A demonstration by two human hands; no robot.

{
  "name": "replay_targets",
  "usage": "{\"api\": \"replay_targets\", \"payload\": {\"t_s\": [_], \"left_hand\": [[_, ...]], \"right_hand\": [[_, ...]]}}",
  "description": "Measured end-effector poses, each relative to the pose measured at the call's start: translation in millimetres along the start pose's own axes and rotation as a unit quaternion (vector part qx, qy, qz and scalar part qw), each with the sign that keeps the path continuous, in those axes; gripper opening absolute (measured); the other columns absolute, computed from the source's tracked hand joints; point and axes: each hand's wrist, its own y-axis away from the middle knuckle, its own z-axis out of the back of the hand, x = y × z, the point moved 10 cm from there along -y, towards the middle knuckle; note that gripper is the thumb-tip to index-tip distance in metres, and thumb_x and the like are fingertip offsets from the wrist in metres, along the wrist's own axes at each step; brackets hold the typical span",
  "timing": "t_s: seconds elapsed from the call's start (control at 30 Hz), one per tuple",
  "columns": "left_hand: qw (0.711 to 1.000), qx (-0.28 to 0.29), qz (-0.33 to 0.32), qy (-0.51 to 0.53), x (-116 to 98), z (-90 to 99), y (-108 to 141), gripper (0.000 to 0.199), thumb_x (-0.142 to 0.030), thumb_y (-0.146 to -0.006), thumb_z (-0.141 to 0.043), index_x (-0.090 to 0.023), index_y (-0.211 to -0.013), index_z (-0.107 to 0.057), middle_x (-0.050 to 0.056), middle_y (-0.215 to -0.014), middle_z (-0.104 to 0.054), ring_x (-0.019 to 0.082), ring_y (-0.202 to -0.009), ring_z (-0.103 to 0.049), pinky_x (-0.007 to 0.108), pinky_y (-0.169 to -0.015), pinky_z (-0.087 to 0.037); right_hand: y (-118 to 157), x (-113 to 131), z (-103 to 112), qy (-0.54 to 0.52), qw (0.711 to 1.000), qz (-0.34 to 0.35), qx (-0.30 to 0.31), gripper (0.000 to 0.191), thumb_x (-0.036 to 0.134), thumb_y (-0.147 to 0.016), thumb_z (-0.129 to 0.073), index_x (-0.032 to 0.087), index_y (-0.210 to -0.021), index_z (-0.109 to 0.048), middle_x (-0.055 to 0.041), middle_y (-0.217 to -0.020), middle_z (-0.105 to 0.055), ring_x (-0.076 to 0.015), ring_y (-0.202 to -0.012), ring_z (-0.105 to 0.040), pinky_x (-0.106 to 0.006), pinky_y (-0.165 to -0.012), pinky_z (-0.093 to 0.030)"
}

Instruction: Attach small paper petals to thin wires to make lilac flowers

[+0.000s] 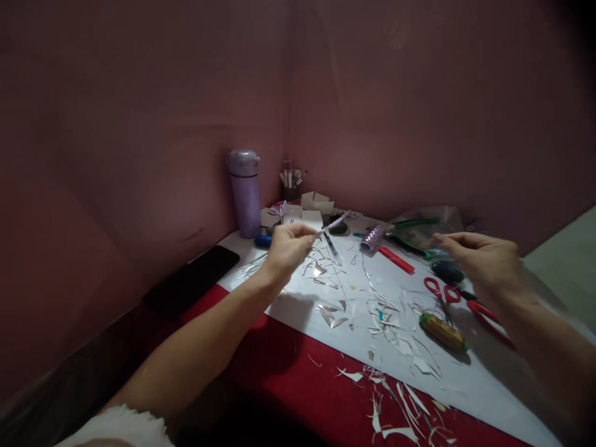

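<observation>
My left hand [292, 245] is closed in a pinch on a thin pale purple strip [335, 222], which points up and to the right over the white sheet. Off to the right, my right hand [484, 254] is raised above the tools with its thumb and forefinger pressed together; whatever they hold, if anything, is too small to make out. Between the hands lie a shiny purple roll [372, 238] and a red bar [396, 259]. Paper scraps [331, 315] and thin cut strips are scattered over the white sheet [298, 323].
A purple bottle [246, 202] and a black phone [198, 276] are at the left. Green-handled pliers [410, 242], red-handled scissors [442, 290] and a yellow-brown handle [443, 333] lie at the right. Walls meet behind a cup of sticks [292, 183].
</observation>
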Motion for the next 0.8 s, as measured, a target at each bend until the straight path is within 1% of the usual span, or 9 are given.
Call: {"api": "replay_targets", "payload": {"t_s": [0.13, 0.27, 0.33, 0.37, 0.5, 0.57, 0.63, 0.7, 0.8], "left_hand": [[0.987, -0.012, 0.043, 0.156, 6, 3.9, -3, 0.006, -0.004, -0.071, -0.055, -0.01, -0.072, -0.057, -0.005, -0.045, -0.04, 0.002, -0.036, -0.025, 0.017, -0.036, -0.009], [0.977, 0.024, 0.071, 0.201, 10, -3.7, -1, 0.006, -0.005, -0.073, -0.055, -0.01, -0.074, -0.056, -0.006, -0.043, -0.038, 0.001, -0.033, -0.024, 0.017, -0.034, -0.009], [0.976, 0.011, 0.063, 0.206, 10, -1.1, -2, 0.005, -0.006, -0.074, -0.055, -0.011, -0.074, -0.056, -0.007, -0.042, -0.037, 0.001, -0.032, -0.023, 0.017, -0.034, -0.009], [0.977, 0.006, 0.06, 0.203, 10, -0.7, -2, 0.005, -0.006, -0.074, -0.055, -0.011, -0.074, -0.056, -0.007, -0.042, -0.036, 0.001, -0.032, -0.022, 0.017, -0.034, -0.009], [0.982, 0.059, 0.092, 0.153, 18, -17.9, 4, 0.004, -0.006, -0.071, -0.059, -0.01, -0.071, -0.058, -0.007, -0.041, -0.036, 0.0, -0.033, -0.023, 0.016, -0.035, -0.007], [0.98, 0.112, 0.112, 0.12, 24, -33.5, 13, 0.003, -0.007, -0.069, -0.061, -0.009, -0.069, -0.059, -0.007, -0.041, -0.036, 0.0, -0.034, -0.025, 0.016, -0.035, -0.008], [0.975, 0.158, 0.125, 0.096, 29, -47.6, 24, 0.001, -0.009, -0.07, -0.06, -0.009, -0.07, -0.059, -0.007, -0.042, -0.039, 0.001, -0.035, -0.028, 0.016, -0.036, -0.011], [0.973, 0.185, 0.119, 0.075, 30, -57.0, 31, 0.001, -0.011, -0.071, -0.059, -0.01, -0.071, -0.06, -0.006, -0.043, -0.041, 0.002, -0.036, -0.03, 0.016, -0.036, -0.014], [0.972, 0.209, 0.106, 0.036, 32, -65.1, 38, 0.003, -0.012, -0.072, -0.057, -0.011, -0.07, -0.059, -0.007, -0.042, -0.041, 0.002, -0.036, -0.031, 0.015, -0.036, -0.018]], "right_hand": [[4, 3, -2, -0.037, 0.999, -0.018, 0.008, 0.027, 0.037, -0.068, -0.068, 0.011, -0.078, -0.071, -0.0109, -0.074, -0.066, -0.0154, -0.059, -0.05, -0.031, -0.053, -0.036], [13, 29, -24, -0.089, 0.987, 0.0, 0.135, 0.031, 0.043, -0.075, -0.062, 0.016, -0.087, -0.072, -0.0099, -0.082, -0.068, -0.0184, -0.071, -0.059, -0.029, -0.059, -0.043], [21, 55, -32, -0.067, 0.978, 0.075, 0.181, 0.03, 0.04, -0.08, -0.058, 0.02, -0.098, -0.071, -0.0098, -0.099, -0.066, -0.0209, -0.09, -0.06, -0.031, -0.073, -0.046], [25, 67, -31, -0.034, 0.977, 0.121, 0.171, 0.03, 0.037, -0.081, -0.057, 0.02, -0.102, -0.07, -0.0101, -0.106, -0.064, -0.0218, -0.097, -0.058, -0.033, -0.079, -0.045], [52, 118, -4, 0.097, 0.954, 0.282, -0.032, 0.03, 0.025, -0.086, -0.049, 0.013, -0.107, -0.067, -0.0148, -0.107, -0.06, -0.0258, -0.101, -0.055, -0.041, -0.087, -0.044], [81, 148, -4, 0.118, 0.916, 0.378, -0.067, 0.03, 0.019, -0.086, -0.048, 0.012, -0.109, -0.065, -0.0156, -0.108, -0.061, -0.0267, -0.104, -0.054, -0.042, -0.091, -0.042], [111, 170, -21, 0.161, 0.872, 0.462, -0.023, 0.029, 0.015, -0.085, -0.049, 0.014, -0.11, -0.064, -0.0134, -0.11, -0.064, -0.0277, -0.106, -0.053, -0.044, -0.094, -0.039], [132, 179, -44, 0.207, 0.841, 0.497, 0.046, 0.028, 0.012, -0.084, -0.049, 0.014, -0.107, -0.065, -0.0117, -0.107, -0.066, -0.0284, -0.105, -0.054, -0.044, -0.093, -0.038], [144, 176, -66, 0.246, 0.83, 0.489, 0.105, 0.022, 0.011, -0.084, -0.048, 0.011, -0.094, -0.067, -0.012, -0.093, -0.068, -0.027, -0.09, -0.059, -0.041, -0.085, -0.04]]}}
